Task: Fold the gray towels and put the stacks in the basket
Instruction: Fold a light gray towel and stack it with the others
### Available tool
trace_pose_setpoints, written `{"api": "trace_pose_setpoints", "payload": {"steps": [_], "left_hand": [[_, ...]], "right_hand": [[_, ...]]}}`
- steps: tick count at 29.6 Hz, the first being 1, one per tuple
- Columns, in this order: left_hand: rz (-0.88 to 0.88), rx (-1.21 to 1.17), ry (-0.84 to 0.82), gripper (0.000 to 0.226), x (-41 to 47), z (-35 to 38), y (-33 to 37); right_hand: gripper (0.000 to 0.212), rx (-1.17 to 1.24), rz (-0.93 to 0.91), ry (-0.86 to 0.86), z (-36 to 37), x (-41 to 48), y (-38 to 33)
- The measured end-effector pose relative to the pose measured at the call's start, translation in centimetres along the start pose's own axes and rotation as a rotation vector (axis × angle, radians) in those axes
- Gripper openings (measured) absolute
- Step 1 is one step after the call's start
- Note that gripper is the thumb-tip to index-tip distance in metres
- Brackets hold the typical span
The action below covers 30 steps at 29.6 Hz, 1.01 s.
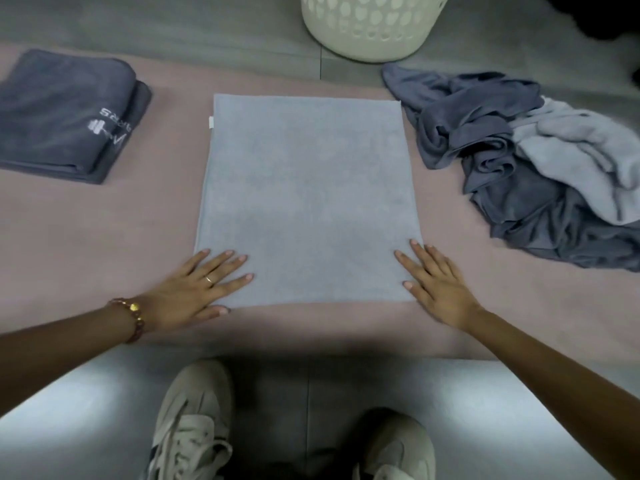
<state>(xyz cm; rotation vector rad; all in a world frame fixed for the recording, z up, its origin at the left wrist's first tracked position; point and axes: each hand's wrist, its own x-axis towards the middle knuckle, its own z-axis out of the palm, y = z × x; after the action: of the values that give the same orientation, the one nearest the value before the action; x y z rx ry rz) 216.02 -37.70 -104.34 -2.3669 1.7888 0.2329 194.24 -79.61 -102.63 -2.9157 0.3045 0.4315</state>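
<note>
Pressing flat, the left hand and right hand, fingers straight, hold the light gray towel's near corners on the pink mat; smooth outward before folding.

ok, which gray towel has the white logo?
The folded dark gray towel, leftmost on the pink mat. The flat light gray towel under the left hand and right hand and the crumpled pile show none.

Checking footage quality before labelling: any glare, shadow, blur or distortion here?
Head view: dim and slightly soft; glare patches on the floor beside the shoes, shadow between them and the mat; wide-angle bending bows the mat's far edge; basket cropped at top.
</note>
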Motion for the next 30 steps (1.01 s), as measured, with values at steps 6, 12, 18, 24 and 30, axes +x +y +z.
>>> {"api": "trace_pose_setpoints", "payload": {"steps": [6,12,18,24,30], "left_hand": [[-0.45,-0.519,0.067,0.082,-2.5,-0.9,1.4],[-0.783,-0.741,0.229,0.074,-2.5,-1.2,4.0],[-0.634,-0.748,0.36,0.046,-2.1,-1.9,3.9],[-0.559,-0.809,0.528,0.029,-2.4,-2.7,2.6],[-0.371,-0.576,0.544,0.028,-2.2,-4.9,0.5]], "right_hand": [[0.062,0.437,0.318,0.266,0.7,-1.2,-1.2],[0.057,0.837,0.275,0.407,1.2,-3.2,-3.2],[0.063,0.614,0.113,0.355,0.5,-4.0,-2.7],[0.049,0.339,-0.061,0.326,-0.3,-3.5,-1.5],[0.035,0.093,-0.2,0.491,-1.9,-2.0,0.1]]}}
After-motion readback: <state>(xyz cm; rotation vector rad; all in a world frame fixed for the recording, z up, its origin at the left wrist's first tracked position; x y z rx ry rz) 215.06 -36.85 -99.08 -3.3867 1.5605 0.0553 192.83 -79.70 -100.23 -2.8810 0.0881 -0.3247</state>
